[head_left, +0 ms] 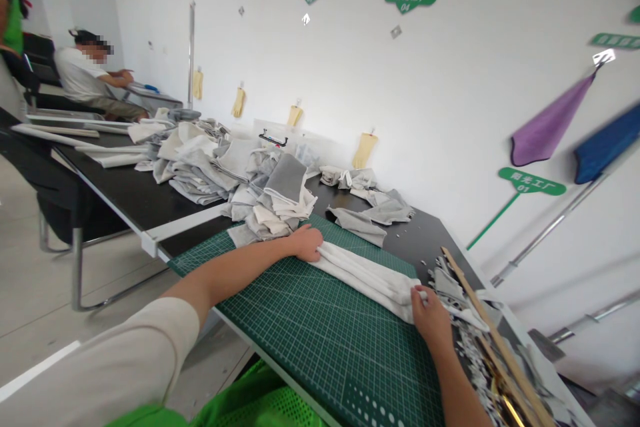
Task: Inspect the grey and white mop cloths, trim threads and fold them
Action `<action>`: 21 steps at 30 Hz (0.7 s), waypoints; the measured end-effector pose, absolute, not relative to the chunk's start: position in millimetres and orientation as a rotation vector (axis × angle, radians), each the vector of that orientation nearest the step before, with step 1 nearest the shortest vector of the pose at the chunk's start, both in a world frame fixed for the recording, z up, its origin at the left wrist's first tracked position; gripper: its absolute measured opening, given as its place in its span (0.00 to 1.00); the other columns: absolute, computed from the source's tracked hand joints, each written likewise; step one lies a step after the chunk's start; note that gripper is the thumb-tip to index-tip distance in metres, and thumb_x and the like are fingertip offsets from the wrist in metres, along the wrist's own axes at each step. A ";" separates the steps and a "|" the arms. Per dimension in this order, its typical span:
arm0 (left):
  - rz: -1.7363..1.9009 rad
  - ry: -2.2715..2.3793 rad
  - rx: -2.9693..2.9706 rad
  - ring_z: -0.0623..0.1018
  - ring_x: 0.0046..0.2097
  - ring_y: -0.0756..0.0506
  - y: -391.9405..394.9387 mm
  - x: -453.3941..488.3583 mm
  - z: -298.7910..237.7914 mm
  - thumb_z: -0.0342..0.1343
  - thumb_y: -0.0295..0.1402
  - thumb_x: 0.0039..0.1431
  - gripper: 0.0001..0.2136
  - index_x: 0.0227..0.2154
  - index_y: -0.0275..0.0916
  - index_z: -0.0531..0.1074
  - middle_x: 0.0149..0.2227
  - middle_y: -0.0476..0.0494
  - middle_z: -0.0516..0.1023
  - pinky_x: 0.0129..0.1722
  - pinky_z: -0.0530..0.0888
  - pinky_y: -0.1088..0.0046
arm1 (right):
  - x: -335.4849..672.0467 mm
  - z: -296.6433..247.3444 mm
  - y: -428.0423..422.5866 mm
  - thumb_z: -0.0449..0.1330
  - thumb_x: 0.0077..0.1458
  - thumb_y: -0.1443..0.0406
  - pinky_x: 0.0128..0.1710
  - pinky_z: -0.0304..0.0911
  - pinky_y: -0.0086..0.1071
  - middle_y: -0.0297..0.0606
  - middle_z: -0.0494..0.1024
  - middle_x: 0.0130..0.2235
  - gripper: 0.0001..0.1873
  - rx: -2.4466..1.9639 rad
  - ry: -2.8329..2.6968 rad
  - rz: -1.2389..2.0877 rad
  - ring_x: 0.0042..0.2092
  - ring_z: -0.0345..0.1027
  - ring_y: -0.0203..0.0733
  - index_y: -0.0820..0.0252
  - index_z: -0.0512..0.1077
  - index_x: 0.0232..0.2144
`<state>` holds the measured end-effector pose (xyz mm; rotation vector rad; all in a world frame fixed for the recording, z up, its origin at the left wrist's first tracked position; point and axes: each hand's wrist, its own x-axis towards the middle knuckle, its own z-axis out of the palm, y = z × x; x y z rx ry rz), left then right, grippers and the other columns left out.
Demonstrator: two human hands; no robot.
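Note:
A long folded white cloth [365,278] lies across a green cutting mat [310,340] with a printed grid. My left hand [306,243] presses on its far left end, fingers curled over the folds. My right hand [429,320] is at the opposite end, with its fingertips pinching the cloth's edge. Part of the cloth under each hand is hidden.
Heaps of grey and white cloth pieces [270,200] lie on the black table [130,193] beyond the mat. A wooden strip [493,333] and cloth scraps sit at right. A seated co-worker [80,73] is at back left; yellow gloves [364,150] hang on the wall.

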<state>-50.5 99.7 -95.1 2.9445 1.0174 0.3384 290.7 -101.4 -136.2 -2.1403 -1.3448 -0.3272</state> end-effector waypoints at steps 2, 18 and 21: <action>0.378 0.903 3.043 0.68 0.53 0.40 97.0 -51.5 -95.5 0.54 0.37 0.47 0.15 0.37 0.37 0.74 0.45 0.38 0.74 0.59 0.55 0.58 | 290.6 -136.2 -101.6 0.45 0.54 0.48 0.38 0.61 0.37 0.45 0.76 0.38 0.27 -2.138 -1.345 -0.325 0.37 0.70 0.47 0.60 0.69 0.41; 0.389 0.892 3.047 0.70 0.52 0.42 95.9 -52.2 -98.4 0.50 0.36 0.52 0.23 0.53 0.45 0.61 0.52 0.43 0.69 0.47 0.68 0.66 | 289.8 -135.7 -101.5 0.45 0.53 0.48 0.37 0.62 0.37 0.47 0.76 0.37 0.27 -2.126 -1.350 -0.339 0.37 0.70 0.49 0.62 0.70 0.40; 0.385 0.910 3.047 0.70 0.50 0.42 96.5 -50.2 -98.7 0.50 0.36 0.52 0.20 0.49 0.43 0.64 0.48 0.42 0.72 0.47 0.68 0.63 | 289.7 -135.6 -101.6 0.45 0.53 0.48 0.38 0.62 0.38 0.46 0.76 0.38 0.27 -2.130 -1.349 -0.335 0.38 0.70 0.49 0.61 0.70 0.40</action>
